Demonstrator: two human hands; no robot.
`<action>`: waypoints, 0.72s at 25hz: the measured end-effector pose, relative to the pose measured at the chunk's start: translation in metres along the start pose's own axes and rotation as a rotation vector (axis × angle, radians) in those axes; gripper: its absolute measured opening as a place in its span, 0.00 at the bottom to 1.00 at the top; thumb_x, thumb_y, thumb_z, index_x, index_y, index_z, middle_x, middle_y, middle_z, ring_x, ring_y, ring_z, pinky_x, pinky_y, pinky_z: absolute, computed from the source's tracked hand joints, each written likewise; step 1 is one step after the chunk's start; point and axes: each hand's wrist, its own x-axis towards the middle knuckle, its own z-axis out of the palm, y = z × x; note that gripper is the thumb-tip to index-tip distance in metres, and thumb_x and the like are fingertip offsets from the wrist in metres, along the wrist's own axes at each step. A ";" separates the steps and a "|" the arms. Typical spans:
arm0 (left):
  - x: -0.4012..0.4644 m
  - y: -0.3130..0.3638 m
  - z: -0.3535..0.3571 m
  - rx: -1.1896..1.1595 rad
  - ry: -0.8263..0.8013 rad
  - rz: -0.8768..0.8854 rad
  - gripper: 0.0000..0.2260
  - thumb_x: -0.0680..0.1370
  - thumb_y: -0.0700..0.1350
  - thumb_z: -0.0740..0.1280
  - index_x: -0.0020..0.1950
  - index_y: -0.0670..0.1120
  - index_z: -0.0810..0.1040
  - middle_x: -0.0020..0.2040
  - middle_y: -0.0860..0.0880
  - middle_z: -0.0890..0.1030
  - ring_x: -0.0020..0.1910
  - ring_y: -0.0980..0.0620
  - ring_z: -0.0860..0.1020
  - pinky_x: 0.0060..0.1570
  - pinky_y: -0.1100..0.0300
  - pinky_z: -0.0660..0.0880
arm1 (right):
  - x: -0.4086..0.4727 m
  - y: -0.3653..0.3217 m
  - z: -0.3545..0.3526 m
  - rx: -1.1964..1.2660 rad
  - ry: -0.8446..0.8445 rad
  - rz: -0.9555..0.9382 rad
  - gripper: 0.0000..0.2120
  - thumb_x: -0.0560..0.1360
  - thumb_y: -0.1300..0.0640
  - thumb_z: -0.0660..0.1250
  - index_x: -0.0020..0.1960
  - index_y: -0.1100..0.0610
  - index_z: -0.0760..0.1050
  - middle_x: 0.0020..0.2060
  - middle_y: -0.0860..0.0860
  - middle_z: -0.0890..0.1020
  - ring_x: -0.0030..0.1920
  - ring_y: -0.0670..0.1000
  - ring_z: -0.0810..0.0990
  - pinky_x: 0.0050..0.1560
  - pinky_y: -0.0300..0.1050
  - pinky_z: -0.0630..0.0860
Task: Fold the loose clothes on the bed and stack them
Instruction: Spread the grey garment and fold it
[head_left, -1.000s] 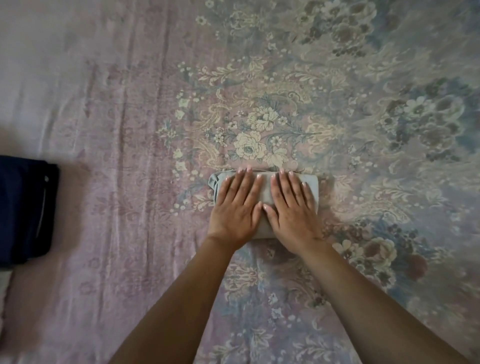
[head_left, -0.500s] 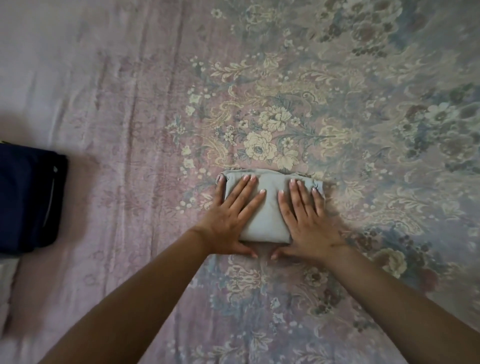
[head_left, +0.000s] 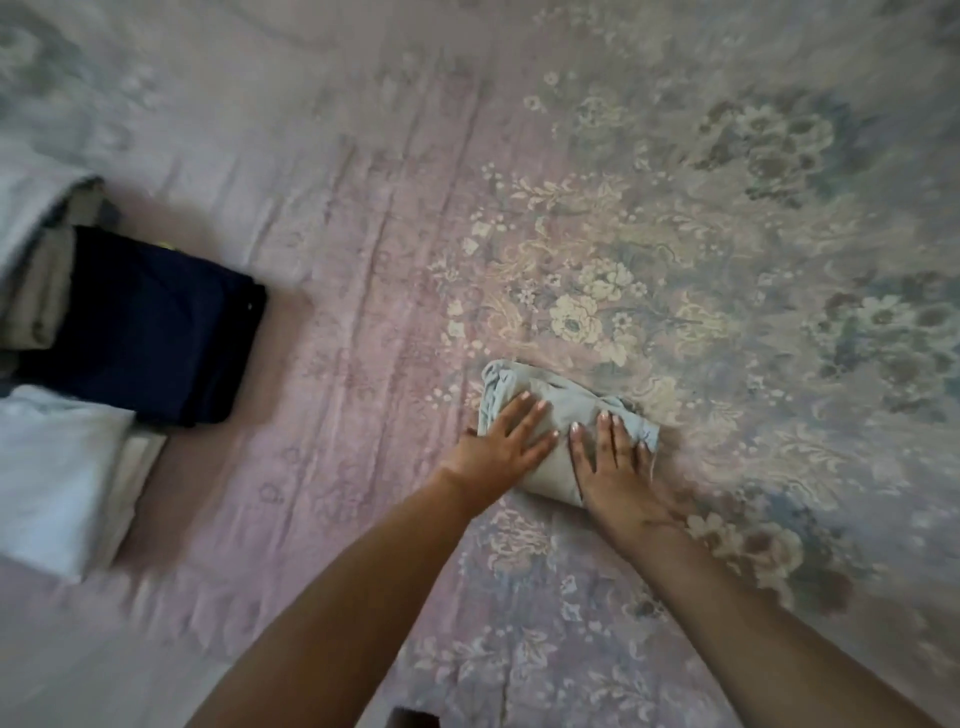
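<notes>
A small pale grey-green folded garment (head_left: 558, 400) lies on the floral bedspread (head_left: 675, 234) near the middle of the view. My left hand (head_left: 501, 447) lies flat on its left half with straight, spread fingers. My right hand (head_left: 613, 462) presses flat on its right half, fingertips near the far right corner. At the left edge sits a stack of folded clothes: a dark navy piece (head_left: 150, 322) on top, beige and grey pieces (head_left: 36, 291) behind it, and a white folded piece (head_left: 57, 478) nearer me.
The pink and grey-blue bedspread stretches wide beyond and to the right of the garment. Bare bedspread separates the garment from the stack at the left. A dark object (head_left: 413, 719) pokes in at the bottom edge.
The view has swung left, bringing more of the stack into sight. Both hands have slid apart on the folded garment and stay flat on it; the garment now sits slightly askew.
</notes>
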 end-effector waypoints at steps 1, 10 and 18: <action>-0.019 -0.004 0.006 0.005 0.080 0.018 0.30 0.78 0.30 0.43 0.78 0.49 0.48 0.78 0.42 0.44 0.76 0.41 0.44 0.61 0.48 0.72 | -0.008 -0.021 0.000 0.032 0.044 0.013 0.27 0.80 0.66 0.46 0.77 0.61 0.41 0.73 0.71 0.45 0.74 0.70 0.45 0.69 0.69 0.53; -0.203 -0.087 0.073 0.225 0.380 0.001 0.20 0.76 0.42 0.55 0.55 0.59 0.82 0.58 0.53 0.82 0.61 0.53 0.78 0.39 0.67 0.78 | -0.072 -0.226 -0.028 0.159 0.041 -0.096 0.26 0.69 0.64 0.48 0.57 0.64 0.80 0.52 0.73 0.78 0.49 0.71 0.80 0.37 0.67 0.78; -0.363 -0.237 0.061 0.293 0.835 -0.053 0.16 0.80 0.34 0.57 0.65 0.42 0.76 0.66 0.40 0.75 0.67 0.43 0.71 0.51 0.54 0.78 | -0.074 -0.393 -0.132 0.320 0.756 -0.062 0.23 0.71 0.75 0.58 0.66 0.72 0.68 0.59 0.79 0.68 0.59 0.78 0.70 0.55 0.70 0.72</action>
